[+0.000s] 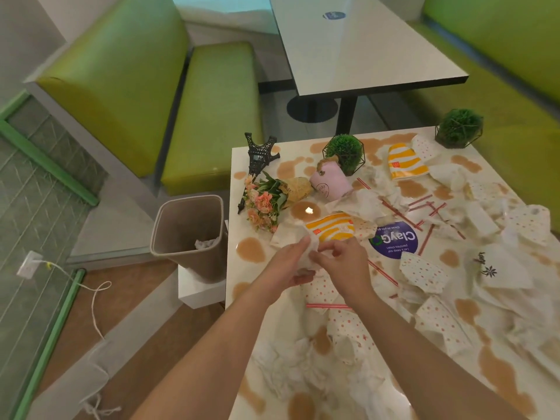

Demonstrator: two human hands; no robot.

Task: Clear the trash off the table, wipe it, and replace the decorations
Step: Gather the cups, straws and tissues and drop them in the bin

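A white table (303, 150) with brown spills is littered with crumpled wrappers, napkins and red-striped straws. My left hand (291, 265) and my right hand (342, 256) both hold a crumpled white paper wrapper (312, 250) above the table's left side. A yellow-striped wrapper (330, 228) lies just beyond them. Decorations lie toppled at the far left: a black tower model (257, 156), a flower bouquet (266, 198), a pink tin (330, 183). Two green potted balls (345, 150) (459, 127) stand at the far edge.
A beige trash bin (188, 234) with some paper inside stands on the floor left of the table. Green booth benches (212, 116) and another white table (363, 47) lie beyond. A purple round sticker (394, 241) is on the tabletop.
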